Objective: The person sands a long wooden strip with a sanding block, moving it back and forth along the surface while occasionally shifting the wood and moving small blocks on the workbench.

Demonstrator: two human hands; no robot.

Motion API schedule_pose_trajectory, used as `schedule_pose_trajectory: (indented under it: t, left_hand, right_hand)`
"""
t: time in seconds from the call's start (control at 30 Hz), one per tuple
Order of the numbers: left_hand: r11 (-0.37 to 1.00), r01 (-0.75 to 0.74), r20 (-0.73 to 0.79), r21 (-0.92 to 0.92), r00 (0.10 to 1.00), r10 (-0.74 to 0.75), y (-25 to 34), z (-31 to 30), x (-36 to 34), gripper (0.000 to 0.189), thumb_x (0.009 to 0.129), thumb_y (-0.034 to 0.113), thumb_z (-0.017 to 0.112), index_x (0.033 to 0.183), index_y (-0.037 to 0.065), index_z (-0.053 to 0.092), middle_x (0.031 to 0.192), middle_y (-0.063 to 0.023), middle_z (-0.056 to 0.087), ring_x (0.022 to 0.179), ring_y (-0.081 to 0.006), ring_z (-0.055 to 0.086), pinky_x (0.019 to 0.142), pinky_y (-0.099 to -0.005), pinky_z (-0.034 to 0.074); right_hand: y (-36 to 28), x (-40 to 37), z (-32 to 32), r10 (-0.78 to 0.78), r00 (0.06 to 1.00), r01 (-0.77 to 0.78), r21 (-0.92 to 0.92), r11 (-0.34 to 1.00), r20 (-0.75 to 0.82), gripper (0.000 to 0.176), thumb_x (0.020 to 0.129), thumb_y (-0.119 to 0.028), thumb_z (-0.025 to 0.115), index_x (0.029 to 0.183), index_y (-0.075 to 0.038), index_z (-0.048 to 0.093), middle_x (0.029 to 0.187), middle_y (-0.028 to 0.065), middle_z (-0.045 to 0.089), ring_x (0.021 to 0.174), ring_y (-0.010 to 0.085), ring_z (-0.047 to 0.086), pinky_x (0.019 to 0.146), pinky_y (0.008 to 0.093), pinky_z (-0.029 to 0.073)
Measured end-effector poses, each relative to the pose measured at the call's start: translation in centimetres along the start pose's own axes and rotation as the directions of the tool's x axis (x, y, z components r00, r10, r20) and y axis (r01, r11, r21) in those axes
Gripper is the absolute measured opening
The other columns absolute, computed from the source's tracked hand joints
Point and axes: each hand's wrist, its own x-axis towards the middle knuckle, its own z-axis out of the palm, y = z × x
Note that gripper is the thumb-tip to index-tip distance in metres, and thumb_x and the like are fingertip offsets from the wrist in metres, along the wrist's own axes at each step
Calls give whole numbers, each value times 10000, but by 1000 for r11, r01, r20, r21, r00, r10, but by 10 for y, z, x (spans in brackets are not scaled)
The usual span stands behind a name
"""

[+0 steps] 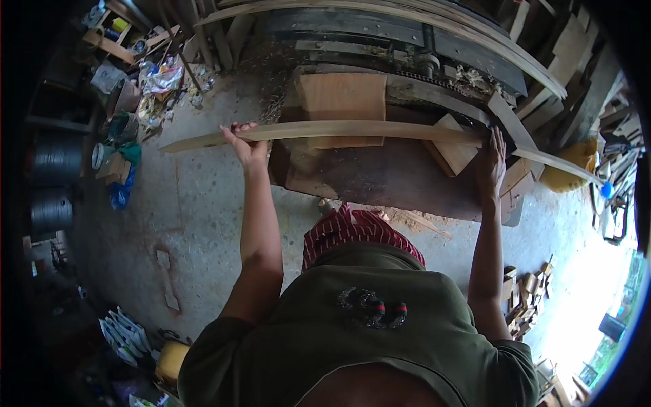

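A long, thin wooden strip [339, 129] spans the view from left to right above a dark brown work surface [339, 173]. Near its left part, my left hand [245, 141] is wrapped round the strip, with the thumb on the near side. Toward the right, my right hand [494, 152] lies against the strip with its fingers stretched out and side by side; its palm is hidden. Under the strip lie a flat wooden board [344, 102] and, beside my right hand, a smaller angled wood block [456, 150].
Behind the work surface stands a dark machine bed [380, 37] with long planks [461, 20] over it. Wood offcuts [529, 292] are piled at the right. A yellow container [573, 163] sits beyond the right end, and cluttered items [159, 81] lie at upper left.
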Motion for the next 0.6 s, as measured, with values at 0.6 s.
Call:
schedule_pose_trajectory:
  t: [0.6]
  left_hand:
    - [984, -18, -314, 176, 946, 74, -5, 23, 10, 522, 985, 584, 407, 716, 138, 440, 619, 2, 462, 621, -177, 467, 710, -359, 477]
  right_hand:
    - [-191, -27, 28, -398, 913, 337, 386, 859, 90, 509, 852, 41, 475, 1359, 5, 496, 1457, 184, 450, 1357, 334, 429, 1149, 432, 331]
